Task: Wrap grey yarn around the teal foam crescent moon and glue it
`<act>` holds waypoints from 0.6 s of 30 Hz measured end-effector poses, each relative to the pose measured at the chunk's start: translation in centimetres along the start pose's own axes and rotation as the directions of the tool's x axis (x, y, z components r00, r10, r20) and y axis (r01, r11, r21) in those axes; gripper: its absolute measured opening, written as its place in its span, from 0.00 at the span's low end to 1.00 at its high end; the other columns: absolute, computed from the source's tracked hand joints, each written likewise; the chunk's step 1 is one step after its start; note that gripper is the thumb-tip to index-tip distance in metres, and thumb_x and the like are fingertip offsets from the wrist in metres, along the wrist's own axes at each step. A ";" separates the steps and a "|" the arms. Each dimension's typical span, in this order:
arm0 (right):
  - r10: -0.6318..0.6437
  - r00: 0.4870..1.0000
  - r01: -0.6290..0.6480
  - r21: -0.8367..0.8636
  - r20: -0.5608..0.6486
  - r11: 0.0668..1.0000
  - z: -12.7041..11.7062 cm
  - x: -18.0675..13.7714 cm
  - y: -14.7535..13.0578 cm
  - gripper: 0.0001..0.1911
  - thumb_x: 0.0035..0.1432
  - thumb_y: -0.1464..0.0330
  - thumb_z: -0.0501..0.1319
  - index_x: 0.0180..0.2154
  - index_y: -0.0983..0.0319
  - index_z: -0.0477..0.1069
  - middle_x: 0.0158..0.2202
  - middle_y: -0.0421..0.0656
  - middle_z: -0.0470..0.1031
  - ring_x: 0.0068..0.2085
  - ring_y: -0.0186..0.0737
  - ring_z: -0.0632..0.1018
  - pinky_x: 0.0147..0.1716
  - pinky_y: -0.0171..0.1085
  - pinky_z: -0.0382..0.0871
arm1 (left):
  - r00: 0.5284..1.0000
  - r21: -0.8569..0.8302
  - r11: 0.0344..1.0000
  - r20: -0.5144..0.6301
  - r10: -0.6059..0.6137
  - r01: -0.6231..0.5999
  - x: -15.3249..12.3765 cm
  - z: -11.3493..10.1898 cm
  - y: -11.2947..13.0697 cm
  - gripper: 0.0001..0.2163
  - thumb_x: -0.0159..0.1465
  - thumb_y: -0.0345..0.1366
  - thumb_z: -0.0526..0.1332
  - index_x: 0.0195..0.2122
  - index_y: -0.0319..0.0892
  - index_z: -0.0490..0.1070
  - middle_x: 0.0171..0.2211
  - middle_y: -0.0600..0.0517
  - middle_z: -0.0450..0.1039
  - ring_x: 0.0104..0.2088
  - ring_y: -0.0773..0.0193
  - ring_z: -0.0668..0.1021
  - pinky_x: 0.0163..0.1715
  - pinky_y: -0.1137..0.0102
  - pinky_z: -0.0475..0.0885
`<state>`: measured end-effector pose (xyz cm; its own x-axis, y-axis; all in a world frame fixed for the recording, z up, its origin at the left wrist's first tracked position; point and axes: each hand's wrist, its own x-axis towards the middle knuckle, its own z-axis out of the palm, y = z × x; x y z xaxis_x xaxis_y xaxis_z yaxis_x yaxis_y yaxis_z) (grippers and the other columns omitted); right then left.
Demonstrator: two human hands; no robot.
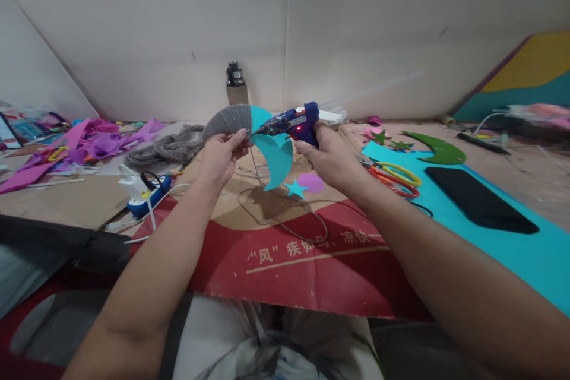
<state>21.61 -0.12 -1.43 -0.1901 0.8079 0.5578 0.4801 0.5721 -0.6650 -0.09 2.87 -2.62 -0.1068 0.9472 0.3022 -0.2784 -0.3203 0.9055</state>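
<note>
Between thumb and fingers, my left hand [225, 154] pinches a turquoise crescent moon cutout [278, 160] at its part wrapped in grey yarn [228, 123]. My right hand [328, 151] grips a blue hot glue gun [296, 120] with a red light lit on its side. The gun's nozzle points left and meets the crescent near the edge of the wrapping; I cannot tell whether it touches. A loose strand of grey yarn [285, 227] hangs from the crescent and loops over the board. Below lie a turquoise star [295, 189] and a purple round piece [312, 182].
A red and tan cardboard sheet [312, 276] covers the table's front. Left are a grey yarn skein [164, 148], a blue power strip [149, 196] and purple scraps [102, 145]. Right are scissors [396, 178], a black phone [481, 199] and a green crescent [439, 149].
</note>
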 end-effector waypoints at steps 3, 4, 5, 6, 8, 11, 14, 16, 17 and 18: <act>0.000 1.000 0.000 -0.007 0.001 1.000 0.0 -0.1 -0.2 0.13 0.57 0.65 0.56 0.45 0.59 0.64 0.40 0.47 0.72 0.47 0.50 0.72 0.42 0.47 0.69 | 1.000 0.007 1.000 -0.007 -0.003 0.003 0.0 0.0 0.0 0.13 0.45 0.39 0.72 0.27 0.37 0.72 0.22 0.54 0.71 0.24 0.71 0.74 0.25 0.75 0.68; 0.000 1.000 0.000 -0.009 0.001 1.000 0.0 -0.1 -0.2 0.13 0.57 0.65 0.56 0.45 0.59 0.64 0.40 0.47 0.72 0.47 0.50 0.72 0.42 0.47 0.68 | 1.000 0.006 1.000 -0.011 -0.003 0.004 0.0 0.0 0.0 0.13 0.45 0.39 0.72 0.27 0.37 0.72 0.22 0.53 0.71 0.24 0.71 0.74 0.26 0.75 0.68; 0.001 1.000 -0.001 -0.012 0.003 1.000 0.0 -0.1 -0.2 0.13 0.57 0.65 0.56 0.45 0.60 0.64 0.40 0.47 0.72 0.47 0.50 0.72 0.42 0.47 0.68 | 1.000 0.002 1.000 -0.014 -0.004 0.004 0.0 0.0 0.1 0.13 0.45 0.38 0.72 0.27 0.37 0.72 0.22 0.53 0.71 0.24 0.71 0.74 0.26 0.75 0.68; 0.001 1.000 -0.001 -0.015 0.004 1.000 0.0 -0.1 -0.2 0.13 0.57 0.65 0.56 0.45 0.60 0.64 0.39 0.47 0.72 0.46 0.49 0.72 0.42 0.47 0.68 | 1.000 -0.003 1.000 -0.016 -0.005 0.005 0.0 0.0 0.1 0.13 0.45 0.38 0.72 0.27 0.37 0.72 0.22 0.53 0.71 0.24 0.71 0.74 0.26 0.75 0.68; 0.000 1.000 0.000 -0.017 0.006 1.000 0.0 -0.1 -0.2 0.13 0.57 0.65 0.56 0.44 0.60 0.64 0.38 0.46 0.72 0.45 0.49 0.73 0.41 0.46 0.68 | 1.000 -0.012 1.000 -0.014 -0.004 0.004 0.1 0.0 0.1 0.14 0.45 0.38 0.72 0.27 0.37 0.72 0.22 0.54 0.71 0.24 0.71 0.74 0.25 0.75 0.68; -0.006 1.000 0.006 -0.017 0.008 1.000 0.1 -0.1 -0.1 0.13 0.57 0.65 0.56 0.45 0.60 0.64 0.37 0.46 0.72 0.44 0.48 0.72 0.40 0.44 0.68 | 1.000 -0.018 1.000 -0.009 0.006 -0.006 0.1 -0.1 0.1 0.14 0.45 0.38 0.72 0.27 0.36 0.72 0.22 0.54 0.71 0.23 0.71 0.74 0.25 0.76 0.68; -0.003 1.000 0.003 -0.020 0.008 1.000 0.1 -0.1 -0.1 0.14 0.57 0.65 0.56 0.45 0.61 0.64 0.36 0.45 0.71 0.43 0.46 0.72 0.38 0.43 0.67 | 1.000 -0.021 1.000 -0.018 0.009 -0.010 0.0 0.0 0.1 0.14 0.45 0.38 0.72 0.26 0.36 0.72 0.21 0.54 0.71 0.23 0.71 0.74 0.24 0.76 0.68; 0.002 1.000 -0.001 -0.018 0.009 1.000 0.1 -0.1 -0.1 0.14 0.56 0.65 0.57 0.45 0.61 0.64 0.36 0.45 0.71 0.42 0.46 0.72 0.38 0.42 0.67 | 1.000 -0.022 1.000 -0.023 0.009 -0.009 0.0 0.0 0.1 0.13 0.45 0.38 0.72 0.26 0.36 0.72 0.21 0.54 0.71 0.23 0.71 0.74 0.24 0.76 0.68; 0.003 1.000 -0.003 -0.016 0.013 1.000 0.1 -0.1 -0.1 0.14 0.57 0.65 0.57 0.45 0.62 0.64 0.35 0.45 0.71 0.41 0.45 0.72 0.38 0.42 0.67 | 1.000 -0.022 1.000 -0.023 0.010 -0.010 0.0 0.0 0.1 0.13 0.45 0.38 0.72 0.26 0.36 0.72 0.21 0.54 0.71 0.23 0.71 0.74 0.24 0.76 0.68; 0.003 1.000 -0.003 -0.014 0.016 1.000 0.1 -0.1 -0.1 0.14 0.57 0.65 0.56 0.44 0.62 0.64 0.35 0.45 0.71 0.41 0.45 0.72 0.38 0.42 0.66 | 1.000 -0.023 1.000 -0.022 0.011 -0.012 0.0 0.1 0.1 0.13 0.45 0.38 0.72 0.26 0.36 0.72 0.21 0.54 0.71 0.23 0.71 0.74 0.24 0.76 0.68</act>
<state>21.54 -0.24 -1.44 -0.2025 0.8121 0.5472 0.4926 0.5674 -0.6598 -0.08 2.82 -2.48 -0.1307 0.9430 0.3060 -0.2987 -0.3318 0.8948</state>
